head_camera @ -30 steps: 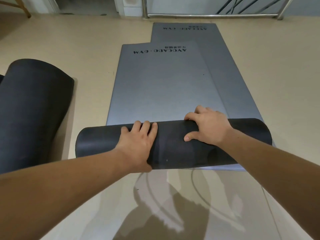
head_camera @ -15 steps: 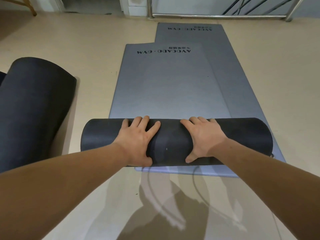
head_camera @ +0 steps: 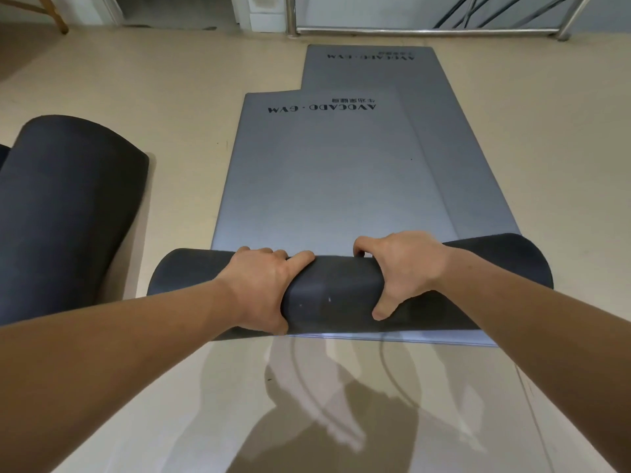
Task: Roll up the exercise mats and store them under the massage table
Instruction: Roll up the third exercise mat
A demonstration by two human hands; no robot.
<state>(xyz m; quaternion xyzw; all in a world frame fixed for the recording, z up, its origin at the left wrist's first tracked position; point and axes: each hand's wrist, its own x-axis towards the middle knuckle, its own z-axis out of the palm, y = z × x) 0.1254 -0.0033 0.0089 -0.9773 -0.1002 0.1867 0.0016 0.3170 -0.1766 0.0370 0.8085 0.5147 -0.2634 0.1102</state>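
Item: exercise mat roll (head_camera: 341,295), on floor (head_camera: 553,158); long axis 9-to-3 o'clock; unrolled length (head_camera: 324,186) runs toward 12 o'clock; left hand (head_camera: 259,285) and right hand (head_camera: 406,268) side by side, equally near, each grip curled over the roll's top.

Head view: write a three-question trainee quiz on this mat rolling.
1. True or false: the left hand and the right hand both grip the half-rolled mat.
2. How many printed logos show on the flat mats ahead? A) one B) two C) four
3. Fill in: the finished roll lies on the floor to the person's ____.

Key: 1 true; 2 B; 3 left.
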